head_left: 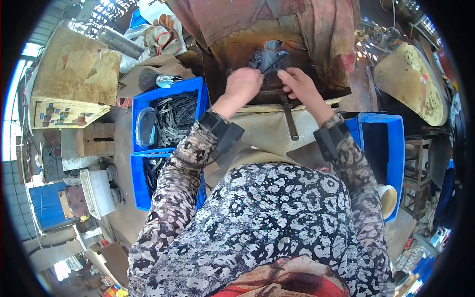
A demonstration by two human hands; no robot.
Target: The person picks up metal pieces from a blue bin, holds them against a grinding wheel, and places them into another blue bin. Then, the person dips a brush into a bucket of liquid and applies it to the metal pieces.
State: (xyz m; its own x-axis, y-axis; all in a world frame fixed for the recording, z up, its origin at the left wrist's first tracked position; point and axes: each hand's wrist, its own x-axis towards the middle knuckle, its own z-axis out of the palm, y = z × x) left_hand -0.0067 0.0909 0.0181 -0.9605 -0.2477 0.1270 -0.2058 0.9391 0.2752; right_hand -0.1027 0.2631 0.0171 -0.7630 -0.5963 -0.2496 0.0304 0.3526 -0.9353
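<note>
My left hand (243,85) is closed, its fingertips turned in toward the dark work area of a machine. Whatever sits in its grip is too small or hidden to name. Across from it, my right hand (301,89) is pinched at thumb and forefinger, the other fingers curled. A dark thin piece seems to lie between the two hands, but its shape is unclear. Just beyond the fingertips stands a grey metal block (269,55) with dark bits around it. Below my right hand, a dark metal bar (290,119) sticks out toward me.
At my left, a blue bin (202,99) holds many dark flat strips (175,118), with a second blue bin (140,188) nearer. Another blue bin (381,118) stands at right. Stained cloth (257,22) hangs over the machine. Gloves (162,37) lie far left, near a yellowed control box (69,74).
</note>
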